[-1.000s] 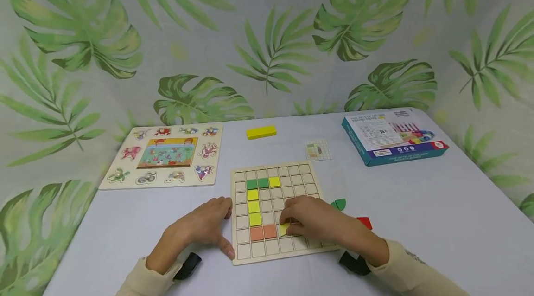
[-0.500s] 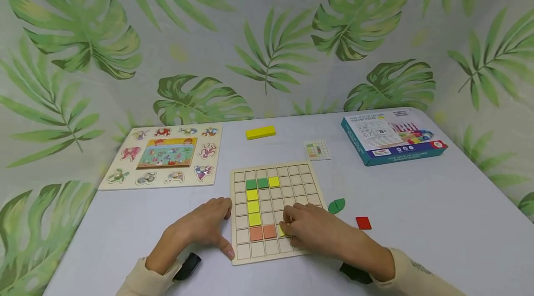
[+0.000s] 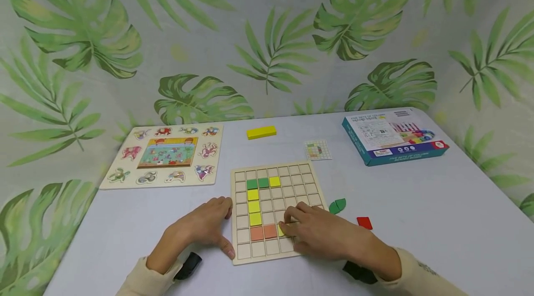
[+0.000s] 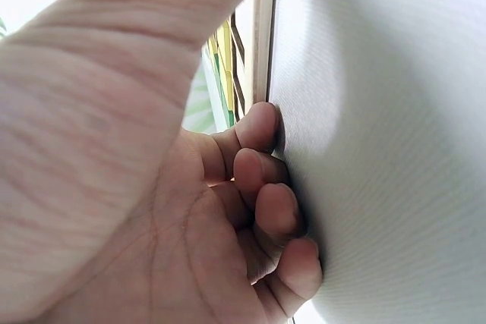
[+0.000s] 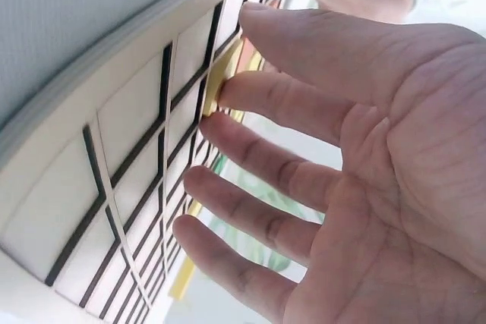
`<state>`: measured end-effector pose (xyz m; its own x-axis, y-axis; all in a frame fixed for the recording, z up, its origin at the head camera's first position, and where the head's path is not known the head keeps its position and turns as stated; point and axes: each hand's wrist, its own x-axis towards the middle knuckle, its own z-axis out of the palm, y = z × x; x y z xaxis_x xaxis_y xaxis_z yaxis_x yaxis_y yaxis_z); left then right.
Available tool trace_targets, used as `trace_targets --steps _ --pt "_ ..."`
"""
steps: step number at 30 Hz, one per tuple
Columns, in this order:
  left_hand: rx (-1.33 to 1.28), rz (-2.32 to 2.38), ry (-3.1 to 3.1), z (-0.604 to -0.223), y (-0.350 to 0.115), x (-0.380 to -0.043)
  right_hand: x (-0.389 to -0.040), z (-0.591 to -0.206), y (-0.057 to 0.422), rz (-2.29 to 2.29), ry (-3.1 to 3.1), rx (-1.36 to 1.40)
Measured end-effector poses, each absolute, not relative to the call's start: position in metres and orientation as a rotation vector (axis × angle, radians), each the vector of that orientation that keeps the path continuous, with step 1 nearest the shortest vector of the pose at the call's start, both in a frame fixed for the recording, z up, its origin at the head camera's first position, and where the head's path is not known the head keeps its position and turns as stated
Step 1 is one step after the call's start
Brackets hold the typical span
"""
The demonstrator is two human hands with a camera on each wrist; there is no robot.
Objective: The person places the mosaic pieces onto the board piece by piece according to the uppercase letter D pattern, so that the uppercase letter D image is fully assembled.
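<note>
A wooden grid board (image 3: 267, 248) lies on the table with coloured square tiles in its cells. In the head view two green tiles (image 3: 257, 183) and a yellow tile run along an upper row, yellow tiles (image 3: 254, 206) go down one column, and two orange tiles (image 3: 263, 232) sit below. My right hand (image 3: 325, 231) is over the lower right of the board; its index fingertip touches a yellow tile (image 5: 221, 73) in a cell beside the orange ones, partly hidden by the fingers. My left hand (image 3: 204, 226) rests at the board's left edge, thumb apart from the fingers.
Two green curved pieces (image 3: 337, 205) and a red square tile (image 3: 364, 222) lie right of the board. Behind it are a small pattern card (image 3: 318, 150), a yellow block (image 3: 261, 132), an animal puzzle board (image 3: 158, 180) and a teal-edged box (image 3: 394, 136).
My right hand has shifted slightly right and down, its fingers loosening over the yellow tile. The red tile shows more fully. My left hand has stayed where it was.
</note>
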<state>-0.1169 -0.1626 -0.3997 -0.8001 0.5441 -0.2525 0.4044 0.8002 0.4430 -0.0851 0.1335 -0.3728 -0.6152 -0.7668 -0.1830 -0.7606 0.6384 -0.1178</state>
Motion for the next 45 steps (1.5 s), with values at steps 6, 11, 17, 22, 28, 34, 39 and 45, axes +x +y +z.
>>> trace_targets --steps 6,11,17,22,28,34,39,45 --pt "0.702 0.535 2.607 -0.399 -0.161 -0.116 -0.088 -0.369 0.137 -0.104 2.594 -1.189" --pt "0.694 0.536 2.607 -0.399 -0.162 -0.115 -0.090 -0.366 0.138 -0.104 2.601 -1.191" --pt "0.701 0.531 2.615 -0.399 -0.162 -0.117 -0.097 -0.360 0.144 -0.154 2.604 -1.116" --pt "0.709 0.538 2.613 -0.398 -0.162 -0.117 -0.102 -0.352 0.155 -0.210 2.623 -1.044" --pt "0.703 0.534 2.612 -0.399 -0.162 -0.117 -0.115 -0.349 0.180 -0.267 2.657 -0.948" --pt "0.695 0.536 2.607 -0.399 -0.162 -0.118 -0.124 -0.352 0.204 -0.368 2.645 -0.798" --pt "0.700 0.523 2.620 -0.398 -0.162 -0.117 -0.128 -0.354 0.217 -0.393 2.672 -0.756" --pt "0.690 0.527 2.623 -0.397 -0.161 -0.116 -0.135 -0.355 0.225 -0.360 2.696 -0.738"
